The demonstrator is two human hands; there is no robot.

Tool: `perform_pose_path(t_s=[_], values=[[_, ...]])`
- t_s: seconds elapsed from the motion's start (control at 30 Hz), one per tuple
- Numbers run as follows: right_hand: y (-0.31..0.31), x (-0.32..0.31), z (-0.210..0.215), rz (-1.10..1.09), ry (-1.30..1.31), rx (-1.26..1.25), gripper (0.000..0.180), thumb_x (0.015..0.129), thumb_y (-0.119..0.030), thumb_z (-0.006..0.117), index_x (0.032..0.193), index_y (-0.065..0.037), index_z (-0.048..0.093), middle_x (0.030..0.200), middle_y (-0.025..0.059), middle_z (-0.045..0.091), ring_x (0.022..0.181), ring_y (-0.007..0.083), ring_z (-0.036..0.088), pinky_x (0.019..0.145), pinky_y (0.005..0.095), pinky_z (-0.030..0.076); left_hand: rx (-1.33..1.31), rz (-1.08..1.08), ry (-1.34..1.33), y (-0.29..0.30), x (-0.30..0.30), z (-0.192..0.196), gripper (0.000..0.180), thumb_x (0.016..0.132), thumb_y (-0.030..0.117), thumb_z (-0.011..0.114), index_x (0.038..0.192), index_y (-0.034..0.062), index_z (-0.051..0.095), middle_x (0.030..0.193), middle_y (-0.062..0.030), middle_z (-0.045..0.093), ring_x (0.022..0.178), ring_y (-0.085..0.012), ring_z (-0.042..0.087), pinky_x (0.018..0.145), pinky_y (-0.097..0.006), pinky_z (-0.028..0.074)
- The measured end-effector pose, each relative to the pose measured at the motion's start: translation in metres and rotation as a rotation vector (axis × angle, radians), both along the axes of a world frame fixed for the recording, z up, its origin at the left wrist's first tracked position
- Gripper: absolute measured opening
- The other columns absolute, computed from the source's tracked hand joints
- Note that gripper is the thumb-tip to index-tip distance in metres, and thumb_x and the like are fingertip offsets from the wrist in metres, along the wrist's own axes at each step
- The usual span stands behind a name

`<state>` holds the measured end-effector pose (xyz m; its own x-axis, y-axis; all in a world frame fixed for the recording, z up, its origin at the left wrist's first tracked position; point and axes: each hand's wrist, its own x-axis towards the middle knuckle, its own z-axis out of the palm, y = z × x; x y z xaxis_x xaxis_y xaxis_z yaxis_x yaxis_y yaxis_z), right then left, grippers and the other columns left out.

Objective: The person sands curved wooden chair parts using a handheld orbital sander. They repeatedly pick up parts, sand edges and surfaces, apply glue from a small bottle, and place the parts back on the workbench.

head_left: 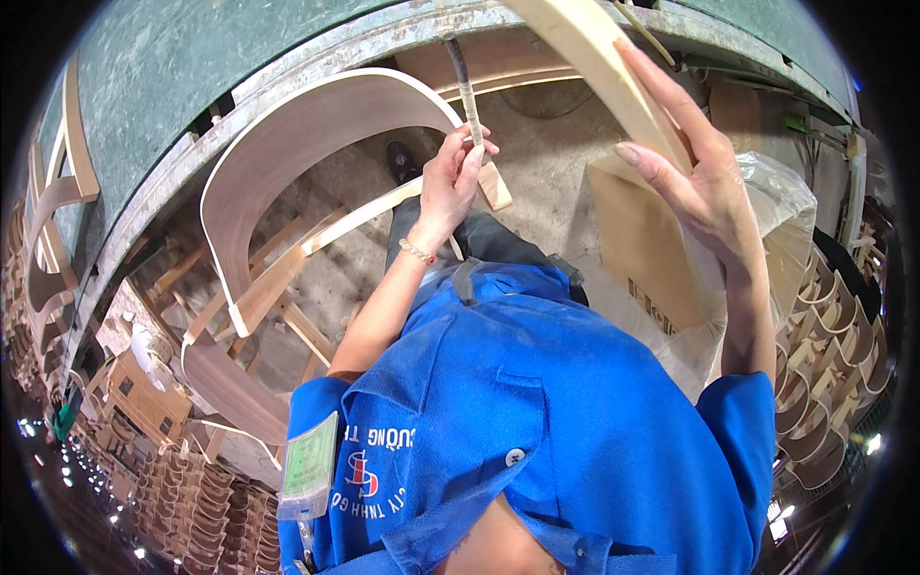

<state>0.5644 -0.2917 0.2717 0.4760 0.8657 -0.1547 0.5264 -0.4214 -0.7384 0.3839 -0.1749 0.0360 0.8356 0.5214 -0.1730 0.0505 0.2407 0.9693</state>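
Observation:
My right hand [704, 168] grips a pale, curved wooden piece [599, 53], thumb on its near side and fingers along the opposite edge. The piece runs up past the top of the view, over the bench edge. Pinched in the fingers of my left hand [452, 182] is a thin rod-like thing [464, 81], dark at its far end and pale and banded toward my fingers; its exact kind cannot be made out. Just left of that hand stands a large U-shaped bent-wood panel [278, 163], with a straight wooden bar [359, 213] joining its ends.
A green-topped bench [192, 77] with a worn rim curves across the far side. A cardboard box [632, 240] with clear plastic [781, 187] stands to the right. Stacks of curved wooden parts [829, 374] fill the right, with more [201, 513] at lower left.

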Motion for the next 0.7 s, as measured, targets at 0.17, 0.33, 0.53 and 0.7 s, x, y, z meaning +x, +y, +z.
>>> perform_pose_path(t_s=[0.17, 0.33, 0.53, 0.7], values=[[-0.001, 0.011, -0.010, -0.261, 0.127, 0.147, 0.067, 0.088, -0.019, 0.065, 0.149, -0.014, 0.038, 0.099, 0.0020, 0.059, 0.080, 0.0073, 0.053, 0.068, 0.0227, 0.043, -0.529, -0.015, -0.088, 0.051, -0.002, 0.043, 0.030, 0.097, 0.016, 0.058, 0.126, 0.0118, 0.052, 0.101, -0.0068, 0.069, 0.092, -0.0161, 0.067, 0.074, -0.026, 0.054], [-0.003, 0.004, -0.050, -0.373, 0.153, 0.268, 0.074, 0.086, -0.014, 0.067, 0.151, -0.016, 0.033, 0.121, 0.0055, 0.053, 0.094, 0.0109, 0.056, 0.075, 0.0265, 0.047, -0.237, 0.524, -0.002, 0.168, -0.042, 0.031, 0.036, 0.098, 0.011, 0.055, 0.132, 0.0052, 0.047, 0.110, -0.0143, 0.067, 0.105, -0.0259, 0.066, 0.077, -0.030, 0.059], [0.032, -0.045, -0.116, -0.248, 0.511, 0.047, 0.077, 0.084, -0.018, 0.071, 0.150, -0.012, 0.033, 0.153, 0.0135, 0.035, 0.141, 0.0253, 0.033, 0.115, 0.0380, 0.028, -0.190, 0.660, 0.170, 0.269, -0.108, 0.016, 0.036, 0.098, 0.010, 0.054, 0.133, 0.0061, 0.047, 0.109, -0.0136, 0.066, 0.099, -0.0289, 0.069, 0.081, -0.037, 0.059], [0.138, -0.069, -0.168, 0.029, 0.362, 0.215, 0.077, 0.082, -0.030, 0.069, 0.146, -0.004, 0.036, 0.148, 0.0205, 0.040, 0.133, 0.0328, 0.045, 0.109, 0.0384, 0.035, -0.202, 0.622, 0.229, 0.350, -0.113, 0.007, 0.039, 0.098, 0.009, 0.054, 0.135, 0.0037, 0.045, 0.111, -0.0134, 0.065, 0.100, -0.0301, 0.068, 0.084, -0.040, 0.058]])
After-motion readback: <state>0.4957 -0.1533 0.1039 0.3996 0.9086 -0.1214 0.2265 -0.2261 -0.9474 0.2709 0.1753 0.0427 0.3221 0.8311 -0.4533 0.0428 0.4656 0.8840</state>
